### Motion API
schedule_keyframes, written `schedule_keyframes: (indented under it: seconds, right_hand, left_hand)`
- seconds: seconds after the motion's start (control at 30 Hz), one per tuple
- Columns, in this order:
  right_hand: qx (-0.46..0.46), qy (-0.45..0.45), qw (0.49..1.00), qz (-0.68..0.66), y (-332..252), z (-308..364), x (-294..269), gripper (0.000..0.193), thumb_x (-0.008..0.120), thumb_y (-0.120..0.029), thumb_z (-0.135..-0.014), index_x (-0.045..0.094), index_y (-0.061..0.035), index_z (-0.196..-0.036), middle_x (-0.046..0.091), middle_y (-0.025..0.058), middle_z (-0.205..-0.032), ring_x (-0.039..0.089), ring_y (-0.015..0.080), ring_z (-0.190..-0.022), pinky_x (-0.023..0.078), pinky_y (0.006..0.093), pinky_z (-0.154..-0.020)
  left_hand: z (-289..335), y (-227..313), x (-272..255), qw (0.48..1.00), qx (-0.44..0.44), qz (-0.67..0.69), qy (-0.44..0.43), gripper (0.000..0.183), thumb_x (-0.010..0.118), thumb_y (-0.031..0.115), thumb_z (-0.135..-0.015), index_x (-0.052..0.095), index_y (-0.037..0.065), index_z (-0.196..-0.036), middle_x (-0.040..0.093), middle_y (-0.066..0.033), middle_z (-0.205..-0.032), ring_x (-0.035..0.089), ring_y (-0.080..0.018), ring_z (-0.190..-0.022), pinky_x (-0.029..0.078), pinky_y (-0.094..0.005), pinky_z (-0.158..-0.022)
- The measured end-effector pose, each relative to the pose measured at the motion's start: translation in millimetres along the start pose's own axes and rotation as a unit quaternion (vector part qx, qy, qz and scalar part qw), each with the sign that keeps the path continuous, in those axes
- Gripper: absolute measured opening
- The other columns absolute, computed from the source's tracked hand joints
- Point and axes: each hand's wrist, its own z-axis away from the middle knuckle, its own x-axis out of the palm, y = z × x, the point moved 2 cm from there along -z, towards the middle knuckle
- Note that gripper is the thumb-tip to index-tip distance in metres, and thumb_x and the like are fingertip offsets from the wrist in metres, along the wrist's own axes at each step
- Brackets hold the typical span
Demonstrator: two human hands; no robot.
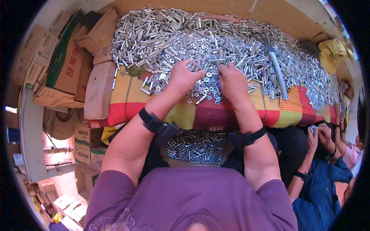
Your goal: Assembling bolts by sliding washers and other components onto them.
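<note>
My left hand [184, 79] is curled closed around several small metal washers [192, 66], which show between thumb and fingers. To its right, my right hand [233, 81] is closed in a pinch over the heap; what sits between its fingertips is hidden. A thin metal rod [216, 60] lies crosswise just beyond those fingertips, and I cannot tell whether they touch it. Loose washers and nuts [210, 86] are scattered between the two hands. Beyond them spreads a large pile of silvery metal sleeves and bolts [154, 32].
A checked cloth [231, 115] covers the worktop. Below its front edge, a box of bolts [194, 148] sits between my knees. A brick-like block [99, 88] and cartons [63, 73] stand left, a grey bar [277, 71] and yellow cloth [333, 54] right. A co-worker's hands [320, 134] work at right.
</note>
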Motion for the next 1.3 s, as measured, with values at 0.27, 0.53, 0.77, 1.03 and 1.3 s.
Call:
schedule_keyframes:
  seconds: [0.27,0.53,0.77,1.03,1.3]
  right_hand:
    - [0.059,0.075,0.967,-0.235,2,2,-11,0.012,0.061,-0.011,-0.081,0.055,-0.0016,-0.084,0.057,0.0184,-0.069,0.06,0.0312,-0.063,0.046,0.0409,-0.057]
    - [0.147,0.05,0.794,-0.588,-9,3,-17,0.013,0.047,-0.008,-0.094,0.055,0.0029,-0.093,0.065,0.0114,-0.079,0.064,0.0146,-0.06,0.053,0.025,-0.051]
    - [0.148,-0.114,0.765,-0.616,-16,7,-11,0.018,0.048,-0.012,-0.094,0.055,0.002,-0.084,0.063,0.0102,-0.072,0.061,0.0141,-0.054,0.052,0.0256,-0.047]
    - [-0.032,-0.145,0.885,-0.442,-58,36,1,0.027,0.05,-0.028,-0.091,0.066,-0.0063,-0.084,0.062,0.0178,-0.072,0.062,0.035,-0.071,0.047,0.0417,-0.063]
    - [0.089,-0.116,0.988,-0.041,-3,27,-33,0.019,0.057,-0.02,-0.082,0.063,-0.0019,-0.079,0.064,0.0204,-0.077,0.063,0.0378,-0.076,0.049,0.0476,-0.067]
  left_hand:
    - [-7,3,27,0.886,0.149,-0.438,0.029,0.024,0.07,0.025,-0.072,0.064,0.004,-0.081,0.064,-0.0185,-0.081,0.062,-0.038,-0.077,0.05,-0.0453,-0.071]
    - [9,9,5,0.966,0.125,-0.225,-0.016,0.024,0.069,0.019,-0.074,0.066,0.002,-0.09,0.067,-0.0123,-0.081,0.063,-0.0211,-0.072,0.049,-0.0323,-0.069]
    - [24,-3,-9,0.978,-0.079,0.128,-0.147,0.016,0.065,0.014,-0.084,0.061,0.004,-0.095,0.063,-0.0025,-0.074,0.045,-0.0048,-0.048,0.031,-0.0195,-0.039]
    - [39,-17,-4,0.872,-0.278,0.396,-0.072,0.013,0.064,0.017,-0.085,0.055,0.008,-0.082,0.053,0.001,-0.063,0.041,-0.0039,-0.042,0.026,-0.0156,-0.032]
    - [36,-9,-6,0.885,-0.221,0.391,-0.124,0.015,0.06,0.017,-0.086,0.056,0.004,-0.092,0.061,-0.007,-0.071,0.052,-0.01,-0.048,0.032,-0.0193,-0.032]
